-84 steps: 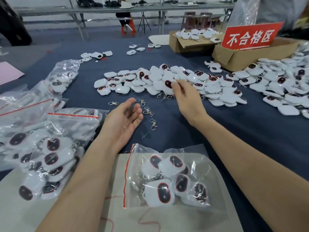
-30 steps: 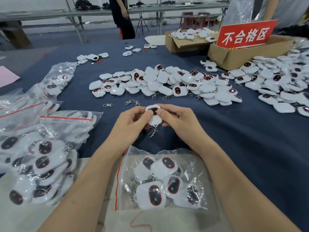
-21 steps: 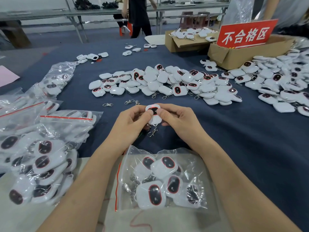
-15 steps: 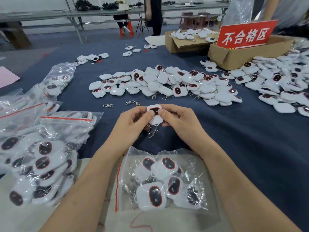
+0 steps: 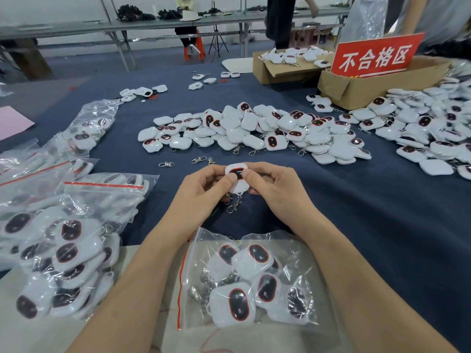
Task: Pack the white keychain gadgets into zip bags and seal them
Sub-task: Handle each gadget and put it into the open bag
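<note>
Both thumbs pinch one gadget (image 5: 236, 177), left hand (image 5: 204, 191), right hand (image 5: 274, 188) | just beyond open zip bag (image 5: 251, 278) | light, stiff, smooth shell; edges grip best, clip (image 5: 234, 206) dangles.

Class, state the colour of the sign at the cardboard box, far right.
The sign is red with white characters, seen best in the head view.

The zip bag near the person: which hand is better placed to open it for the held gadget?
Probably the left hand. The zip bag's red-striped mouth lies beside that forearm; the right hand, also pinching the gadget, can insert it.
</note>
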